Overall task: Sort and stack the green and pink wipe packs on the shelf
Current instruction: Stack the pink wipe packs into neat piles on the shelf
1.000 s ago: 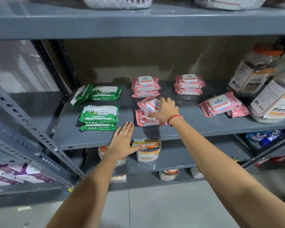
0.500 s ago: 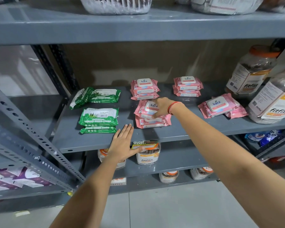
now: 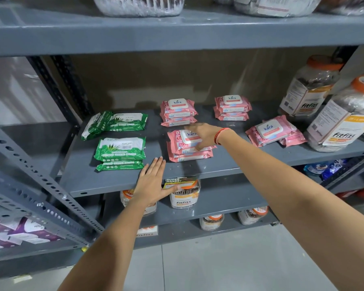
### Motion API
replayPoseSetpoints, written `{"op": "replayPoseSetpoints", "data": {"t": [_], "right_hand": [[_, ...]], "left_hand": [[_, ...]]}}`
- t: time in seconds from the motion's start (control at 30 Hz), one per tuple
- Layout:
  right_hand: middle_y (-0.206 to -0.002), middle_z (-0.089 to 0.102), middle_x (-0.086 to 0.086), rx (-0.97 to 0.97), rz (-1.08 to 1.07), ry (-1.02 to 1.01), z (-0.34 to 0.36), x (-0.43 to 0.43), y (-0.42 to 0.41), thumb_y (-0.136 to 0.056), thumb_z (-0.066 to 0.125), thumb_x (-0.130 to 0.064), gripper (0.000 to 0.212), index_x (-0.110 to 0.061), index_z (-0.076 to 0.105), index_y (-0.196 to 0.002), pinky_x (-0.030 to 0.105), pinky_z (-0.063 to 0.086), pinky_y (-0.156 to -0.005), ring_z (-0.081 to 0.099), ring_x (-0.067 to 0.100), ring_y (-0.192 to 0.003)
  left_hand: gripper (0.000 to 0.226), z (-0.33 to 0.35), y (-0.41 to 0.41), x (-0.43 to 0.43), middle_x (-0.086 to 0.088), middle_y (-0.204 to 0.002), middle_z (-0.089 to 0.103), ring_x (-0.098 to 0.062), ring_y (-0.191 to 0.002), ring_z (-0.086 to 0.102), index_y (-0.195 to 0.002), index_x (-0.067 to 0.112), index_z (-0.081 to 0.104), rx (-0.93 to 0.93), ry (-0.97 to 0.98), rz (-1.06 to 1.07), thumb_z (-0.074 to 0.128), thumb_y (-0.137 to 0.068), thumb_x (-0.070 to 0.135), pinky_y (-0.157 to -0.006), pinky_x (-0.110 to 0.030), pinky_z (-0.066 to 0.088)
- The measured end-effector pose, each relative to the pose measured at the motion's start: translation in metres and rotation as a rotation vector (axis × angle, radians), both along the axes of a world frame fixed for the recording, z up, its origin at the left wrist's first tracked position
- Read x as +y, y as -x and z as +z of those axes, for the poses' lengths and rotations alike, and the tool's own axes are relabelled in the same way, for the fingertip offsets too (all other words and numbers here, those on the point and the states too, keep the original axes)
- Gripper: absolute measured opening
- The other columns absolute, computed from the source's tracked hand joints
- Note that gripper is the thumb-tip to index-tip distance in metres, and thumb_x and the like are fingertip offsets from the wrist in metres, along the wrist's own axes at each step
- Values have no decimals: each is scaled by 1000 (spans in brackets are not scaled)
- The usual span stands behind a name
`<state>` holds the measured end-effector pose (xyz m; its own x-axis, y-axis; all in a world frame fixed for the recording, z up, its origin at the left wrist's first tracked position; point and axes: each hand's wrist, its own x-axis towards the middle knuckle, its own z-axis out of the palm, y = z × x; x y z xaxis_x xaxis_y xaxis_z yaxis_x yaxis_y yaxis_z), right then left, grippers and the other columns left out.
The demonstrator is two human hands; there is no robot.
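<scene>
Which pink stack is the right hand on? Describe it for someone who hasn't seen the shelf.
On the grey middle shelf, four pink groups lie right of the green packs. The right hand rests on the front pink stack, nearest the shelf edge. Unlike the others, it sits directly beside the front green stack.

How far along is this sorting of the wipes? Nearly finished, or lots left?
Well along, it seems. Greens sit left and pinks right on the shelf. Two rear pink stacks and the front green stack look tidy. The right hand rests on the front pink stack; the left hand lies flat on the shelf edge. Left: the loose pink packs and the leaning green packs.
</scene>
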<state>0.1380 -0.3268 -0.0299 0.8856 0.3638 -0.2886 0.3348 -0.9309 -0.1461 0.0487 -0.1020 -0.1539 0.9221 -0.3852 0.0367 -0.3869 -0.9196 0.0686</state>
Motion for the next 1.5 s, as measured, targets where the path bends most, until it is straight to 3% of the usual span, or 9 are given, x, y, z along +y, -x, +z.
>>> {"op": "replayPoseSetpoints", "data": {"t": [0.2,0.4,0.6,0.73,0.87,1.0,1.2,1.33,1.5], "right_hand": [[-157,16,12,-296,-121,-219,-30,-8,36,-79,72,-39,93,-18,18,-151,47,26,-117,20,32,-143],[-161,4,10,-407,-117,-125,-70,-1,65,-95,44,-50,69,-27,13,-152,51,18,-117,2,32,-149],[-161,6,10,-418,-116,-53,-64,4,60,-97,40,-44,64,-29,10,-152,51,6,-118,5,33,-148],[-159,16,12,-455,-66,-143,-50,-21,60,-97,42,-45,65,-20,17,-152,47,17,-118,19,30,-145],[-153,29,14,-525,-200,-236,-43,-64,57,-96,45,-42,64,-14,24,-150,45,27,-114,30,32,-139],[-145,36,14,-502,-338,-147,-41,-115,50,-90,58,-33,67,-11,30,-146,44,32,-108,37,34,-131],[-142,36,15,-338,-395,124,-43,-188,34,-75,74,-35,79,-12,36,-140,46,26,-111,32,33,-134],[-148,30,13,-315,-386,269,-40,-220,23,-74,75,-35,90,-11,26,-146,50,19,-115,23,33,-140],[-152,27,12,-317,-290,438,-41,-240,8,-76,71,-26,89,-8,21,-148,51,16,-118,18,31,-144]], "left_hand": [[114,1,1,-1,-6,-157,3,-17,-143,-3,-148,10,5,14,-5,-1,7,-65,88,-114,-37,-4],[120,2,-1,2,-7,-156,-3,-16,-142,-9,-148,8,0,55,-10,-36,5,-61,91,-112,-36,-7],[122,6,0,3,-5,-156,-8,-15,-141,-11,-147,9,-7,84,38,-40,3,-59,92,-110,-34,-10],[100,1,21,-12,-5,-156,11,-16,-142,3,-148,11,10,-84,276,-10,23,-76,80,-115,-39,6],[65,-3,44,-54,-8,-148,33,-21,-136,28,-142,12,31,-198,428,-52,35,-91,51,-107,-42,25],[52,1,39,-105,-6,-145,40,-18,-133,33,-137,13,39,-155,423,-167,39,-93,41,-106,-39,29],[58,9,10,-165,-6,-148,35,-19,-137,28,-140,10,37,-113,334,-290,38,-92,43,-110,-36,23],[61,4,-6,-185,-7,-154,20,-19,-142,14,-145,9,23,-70,203,-272,42,-95,38,-114,-34,11],[60,-8,-14,-190,-4,-157,7,-15,-143,3,-147,11,9,-73,63,-231,29,-99,41,-112,-28,-4]]}}
